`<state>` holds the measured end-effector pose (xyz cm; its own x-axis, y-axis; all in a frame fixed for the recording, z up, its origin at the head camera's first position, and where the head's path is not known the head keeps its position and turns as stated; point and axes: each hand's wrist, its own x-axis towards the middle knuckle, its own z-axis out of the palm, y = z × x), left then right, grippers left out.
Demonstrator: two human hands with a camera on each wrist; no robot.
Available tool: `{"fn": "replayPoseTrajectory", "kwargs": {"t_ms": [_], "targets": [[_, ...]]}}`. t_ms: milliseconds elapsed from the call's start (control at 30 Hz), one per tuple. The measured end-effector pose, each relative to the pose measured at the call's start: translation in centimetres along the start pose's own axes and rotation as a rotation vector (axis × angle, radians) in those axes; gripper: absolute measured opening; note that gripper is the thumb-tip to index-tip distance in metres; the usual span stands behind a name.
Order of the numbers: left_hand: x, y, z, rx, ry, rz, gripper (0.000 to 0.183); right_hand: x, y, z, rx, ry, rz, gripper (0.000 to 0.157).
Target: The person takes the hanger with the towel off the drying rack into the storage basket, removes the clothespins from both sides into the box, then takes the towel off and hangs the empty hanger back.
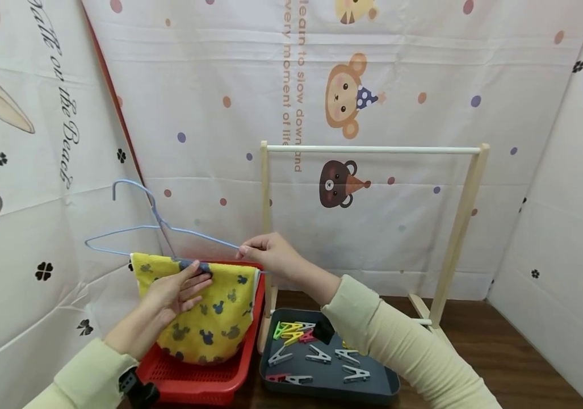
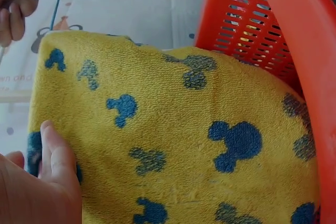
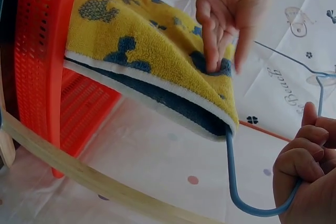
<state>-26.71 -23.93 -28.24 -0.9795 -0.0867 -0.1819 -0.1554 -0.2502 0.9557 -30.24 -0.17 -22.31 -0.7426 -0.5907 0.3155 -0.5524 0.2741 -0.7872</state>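
Note:
A yellow towel (image 1: 219,318) with dark mouse-head shapes is draped over the lower bar of a blue wire hanger (image 1: 196,233). The towel's white-edged halves hang with a gap between them, as the right wrist view shows. My right hand (image 1: 273,255) grips the hanger near its right end; its hook points up and left. My left hand (image 1: 171,292) lies on the front of the towel near the top fold, fingers fairly straight. In the left wrist view, that hand (image 2: 47,182) touches the towel beside a dark patch. The towel's lower part hangs into a red basket (image 1: 199,389).
A wooden rack (image 1: 449,244) with a white top rail (image 1: 373,150) stands at the right. Before it, partly behind my right sleeve, a dark grey tray (image 1: 329,389) holds several clothespins (image 1: 317,353). Printed cloth walls (image 1: 209,68) surround the brown table (image 1: 500,363).

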Motion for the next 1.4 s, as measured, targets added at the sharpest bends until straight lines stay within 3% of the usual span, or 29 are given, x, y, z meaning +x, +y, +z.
{"fn": "replayPoseTrajectory", "kwargs": {"t_ms": [67, 133, 233, 300, 367, 467, 533, 600, 767, 900, 967, 1033, 1133, 1400], "targets": [[0.2, -0.1, 0.1, -0.016, 0.011, 0.002, 0.012, -0.2, 0.1, 0.2, 0.019, -0.007, 0.010, 0.029], [0.3, -0.2, 0.1, -0.013, 0.030, 0.014, 0.016, -0.3, 0.3, 0.4, 0.039, -0.009, 0.029, 0.029], [0.3, -0.4, 0.0, 0.118, 0.057, 0.083, 0.018, -0.4, 0.6, 0.6, 0.034, 0.004, 0.035, 0.030], [0.2, -0.5, 0.0, 0.330, 0.079, 0.189, 0.017, -0.3, 0.8, 0.6, 0.031, 0.023, 0.041, 0.030], [0.0, -0.6, 0.2, 0.644, 0.127, 0.362, 0.018, -0.2, 1.0, 0.5, 0.029, 0.040, 0.046, 0.030], [-0.5, -1.0, 0.6, 1.092, 0.279, 0.659, 0.017, 0.0, 1.2, 0.4, 0.017, 0.053, 0.057, 0.030], [-0.8, -1.4, 1.0, 1.262, 0.378, 0.848, 0.012, 0.1, 1.3, 0.3, 0.003, 0.056, 0.061, 0.030], [-0.8, -1.8, 1.4, 1.316, 0.429, 0.985, 0.009, 0.1, 1.3, 0.2, -0.011, 0.063, 0.067, 0.030], [-0.2, -2.6, 1.7, 1.317, 0.493, 1.269, 0.009, 0.1, 1.3, -0.1, -0.027, 0.082, 0.070, 0.030], [0.4, -2.9, 1.4, 1.320, 0.499, 1.505, 0.015, 0.1, 1.3, -0.5, -0.043, 0.107, 0.063, 0.030], [0.6, -3.1, 1.1, 1.323, 0.479, 1.589, 0.019, 0.1, 1.4, -0.6, -0.048, 0.117, 0.064, 0.030], [0.6, -3.1, 0.9, 1.320, 0.456, 1.627, 0.022, 0.1, 1.4, -0.7, -0.045, 0.125, 0.067, 0.030], [0.4, -3.2, 0.9, 1.307, 0.428, 1.619, 0.026, 0.1, 1.5, -0.8, -0.051, 0.126, 0.066, 0.030], [-0.4, -2.3, 1.1, 1.250, 0.345, 1.439, 0.029, 0.0, 1.6, -1.1, -0.095, 0.131, 0.043, 0.028]]}}
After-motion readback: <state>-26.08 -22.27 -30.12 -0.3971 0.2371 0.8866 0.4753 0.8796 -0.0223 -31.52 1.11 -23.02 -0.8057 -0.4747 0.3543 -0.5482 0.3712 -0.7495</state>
